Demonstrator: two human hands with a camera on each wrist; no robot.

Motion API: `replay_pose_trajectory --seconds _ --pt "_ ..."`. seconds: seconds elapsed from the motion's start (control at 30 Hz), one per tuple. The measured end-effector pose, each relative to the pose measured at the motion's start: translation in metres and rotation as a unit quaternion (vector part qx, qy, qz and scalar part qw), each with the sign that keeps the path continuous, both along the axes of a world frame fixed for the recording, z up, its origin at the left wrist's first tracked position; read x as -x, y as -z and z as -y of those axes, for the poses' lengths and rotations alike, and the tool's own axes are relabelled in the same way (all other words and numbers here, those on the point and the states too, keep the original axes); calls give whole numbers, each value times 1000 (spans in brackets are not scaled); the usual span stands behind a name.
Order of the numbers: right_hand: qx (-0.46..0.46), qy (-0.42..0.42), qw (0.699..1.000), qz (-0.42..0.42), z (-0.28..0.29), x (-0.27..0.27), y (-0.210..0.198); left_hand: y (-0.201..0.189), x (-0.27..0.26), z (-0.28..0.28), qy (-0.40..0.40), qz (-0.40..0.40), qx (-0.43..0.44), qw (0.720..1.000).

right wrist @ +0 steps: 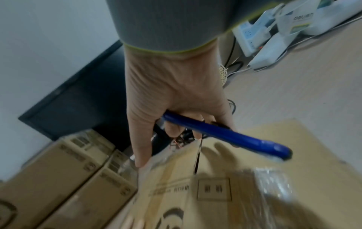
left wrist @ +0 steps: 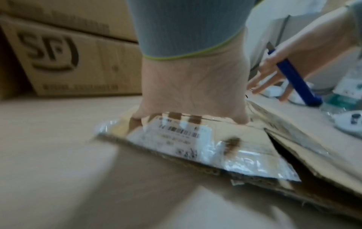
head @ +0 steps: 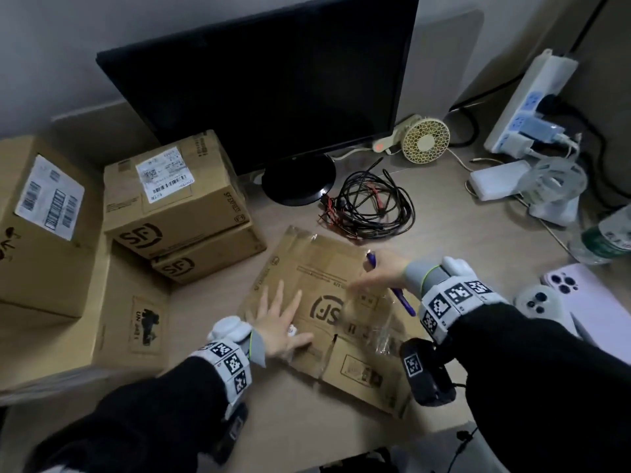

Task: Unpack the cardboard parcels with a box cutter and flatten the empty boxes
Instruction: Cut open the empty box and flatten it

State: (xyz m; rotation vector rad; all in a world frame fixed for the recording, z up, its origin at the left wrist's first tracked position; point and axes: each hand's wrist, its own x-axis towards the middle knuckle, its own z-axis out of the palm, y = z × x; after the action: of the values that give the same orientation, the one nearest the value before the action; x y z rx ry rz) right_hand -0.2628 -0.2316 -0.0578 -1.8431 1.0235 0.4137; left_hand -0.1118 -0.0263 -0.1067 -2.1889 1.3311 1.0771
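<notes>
The flattened box (head: pixel 327 312) lies just in front of the monitor (head: pixel 263 80), under both hands. Left hand (head: pixel 280 322) presses it with spread fingers; right hand (head: pixel 379 274) grips the cutter (head: pixel 403 298) over its far corner.

Flattened box (head: pixel 317 302) right of stacked parcels (head: pixel 177 213)

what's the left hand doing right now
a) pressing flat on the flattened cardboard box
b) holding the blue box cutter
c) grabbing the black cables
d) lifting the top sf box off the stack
a: the left hand lies spread, fingers straight, on the flattened brown cardboard box, while the right hand holds the blue box cutter.
</notes>
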Motion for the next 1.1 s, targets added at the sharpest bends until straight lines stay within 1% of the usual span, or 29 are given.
replay_pose_trajectory --seconds 0.07,0.1,0.17,0.27,0.33,0.43,0.53,0.6,0.63,0.7,0.77,0.87,0.97,1.0,1.1 --pt "20 -47 997 -61 -3 4 19 10 18 8 -3 19 14 1000" --pt "20 -52 995 -82 -3 5 25 17 22 12 -6 33 20 999" --pt "33 -55 994 -89 -3 4 34 22 28 18 -24 51 26 998" --pt "134 -116 977 -122 -3 -8 44 22 36 28 -43 62 28 997" --pt "178 -144 961 -157 -5 -14 48 21 41 34 -53 80 38 995" --pt "186 -139 959 -165 -5 -23 54 16 39 39 -44 105 57 992" --pt "200 -140 956 -165 -3 -27 51 5 19 39 -13 95 94 991" --pt "202 -124 958 -159 -3 -27 48 0 1 37 -4 68 134 989" --pt "203 -112 961 -153 -4 -28 45 -1 -7 35 -13 45 147 988" --pt "210 -90 962 -147 -9 -32 37 -8 -17 34 -40 1 152 988" --pt "217 -72 962 -151 -15 -39 23 -17 -21 35 -63 -22 144 987" --pt "232 -40 964 -125 -21 -53 -9 -39 -28 38 -83 -20 157 984" --pt "252 -35 965 -65 -25 -72 -44 -77 -47 34 -115 3 214 970" --pt "236 -30 970 -46 -25 -77 -49 -88 -53 35 -123 7 236 964" --pt "167 -13 984 60 -38 -101 -65 -123 -73 23 -165 50 318 932"
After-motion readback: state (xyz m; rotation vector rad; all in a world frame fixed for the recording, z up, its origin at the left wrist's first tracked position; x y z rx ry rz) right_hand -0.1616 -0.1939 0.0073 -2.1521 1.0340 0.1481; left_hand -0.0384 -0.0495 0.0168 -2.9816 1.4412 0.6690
